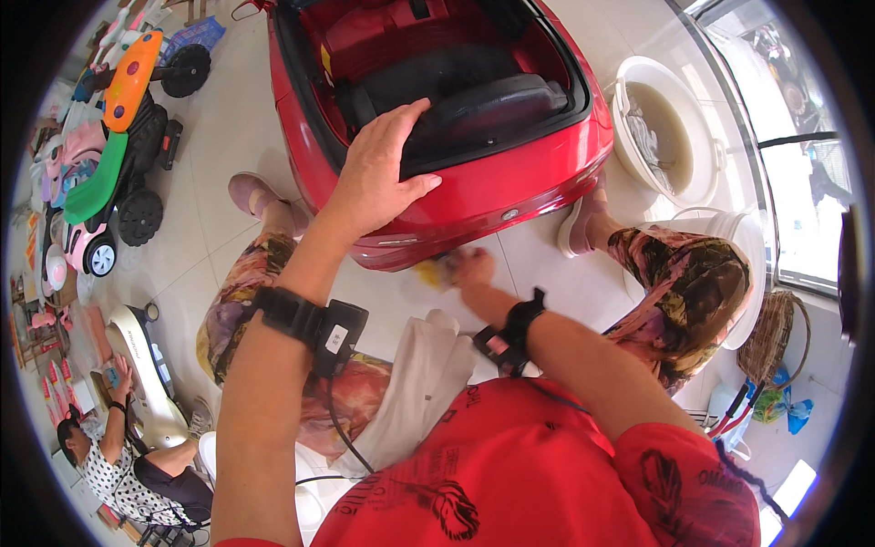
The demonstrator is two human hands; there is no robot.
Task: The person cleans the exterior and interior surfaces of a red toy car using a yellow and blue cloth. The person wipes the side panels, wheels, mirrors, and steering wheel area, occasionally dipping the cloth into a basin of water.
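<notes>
Between my feet stands a red ride-on toy car, with one end turned towards me. A black seat is inside its open cabin. My left hand rests on the rim at the near left corner, holding nothing, with its thumb spread from the fingers. Low at the car's near end, my right hand grips a yellow sponge-like pad, close under the bumper. Both the hand and the pad are blurred, so whether the pad touches the car I cannot tell. A whitish cloth lies over my lap.
A white tub of murky water with a grey cloth stands at right. Near my knee are a white bucket and a wicker basket. Ride-on toys line the left. Another person sits beside a white scooter-like toy.
</notes>
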